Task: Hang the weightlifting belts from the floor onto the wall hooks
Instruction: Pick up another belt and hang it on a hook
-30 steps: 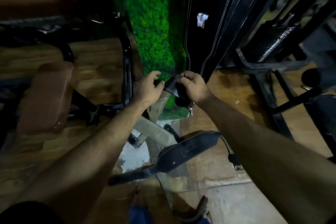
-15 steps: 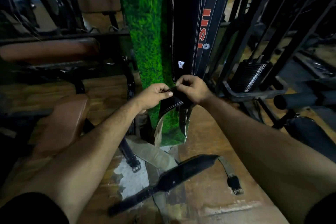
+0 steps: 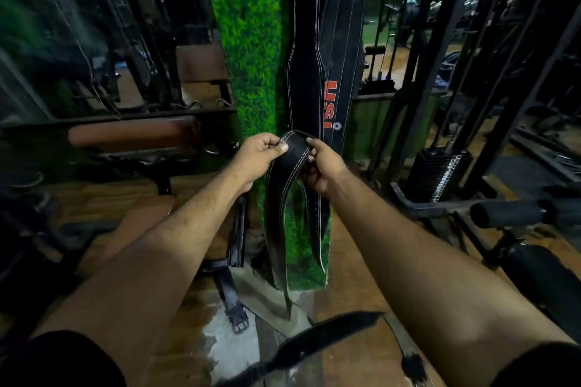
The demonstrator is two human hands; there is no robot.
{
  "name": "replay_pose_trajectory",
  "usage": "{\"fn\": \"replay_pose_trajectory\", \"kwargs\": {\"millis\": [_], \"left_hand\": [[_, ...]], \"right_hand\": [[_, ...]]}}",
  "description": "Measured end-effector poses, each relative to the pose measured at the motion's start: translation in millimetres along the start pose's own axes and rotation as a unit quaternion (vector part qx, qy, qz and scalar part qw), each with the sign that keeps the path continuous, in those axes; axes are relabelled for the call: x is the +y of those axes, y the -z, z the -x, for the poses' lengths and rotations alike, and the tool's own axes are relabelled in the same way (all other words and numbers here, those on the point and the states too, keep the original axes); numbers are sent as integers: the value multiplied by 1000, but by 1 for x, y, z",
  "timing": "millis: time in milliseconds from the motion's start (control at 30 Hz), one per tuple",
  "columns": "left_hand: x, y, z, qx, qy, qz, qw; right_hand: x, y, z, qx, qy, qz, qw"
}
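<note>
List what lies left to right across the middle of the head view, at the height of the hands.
Brown padded bench → left hand → black belt held in both hands → right hand → weight stack.

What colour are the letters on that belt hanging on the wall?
Orange-red letters on the black hanging belt, clearest in the head view.
</note>
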State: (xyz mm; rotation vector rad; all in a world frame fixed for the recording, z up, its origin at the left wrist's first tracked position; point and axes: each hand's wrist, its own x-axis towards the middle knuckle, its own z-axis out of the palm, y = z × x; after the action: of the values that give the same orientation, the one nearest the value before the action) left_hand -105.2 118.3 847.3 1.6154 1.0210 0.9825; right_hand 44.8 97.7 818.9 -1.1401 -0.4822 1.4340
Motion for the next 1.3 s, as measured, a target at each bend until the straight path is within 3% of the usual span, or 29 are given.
{"fn": "replay_pose_trajectory", "kwargs": {"millis": [133, 333, 667, 900, 1300], "left_hand": [[11, 6, 2, 11, 20, -67, 997], [30, 13, -11, 15, 28, -55, 998], [57, 46, -51, -9, -26, -38, 999], [86, 51, -68, 18, -75, -14, 997], [113, 28, -61, 26, -110, -36, 993]], "right_hand": [[-36, -11, 14, -15, 72, 8, 997], [-67, -44, 11, -69, 140, 59, 986], [-98, -90, 8, -49, 233, 50, 970], [-120, -114, 7, -24, 317, 63, 946], [-149, -93, 10, -88, 325, 76, 939]]}}
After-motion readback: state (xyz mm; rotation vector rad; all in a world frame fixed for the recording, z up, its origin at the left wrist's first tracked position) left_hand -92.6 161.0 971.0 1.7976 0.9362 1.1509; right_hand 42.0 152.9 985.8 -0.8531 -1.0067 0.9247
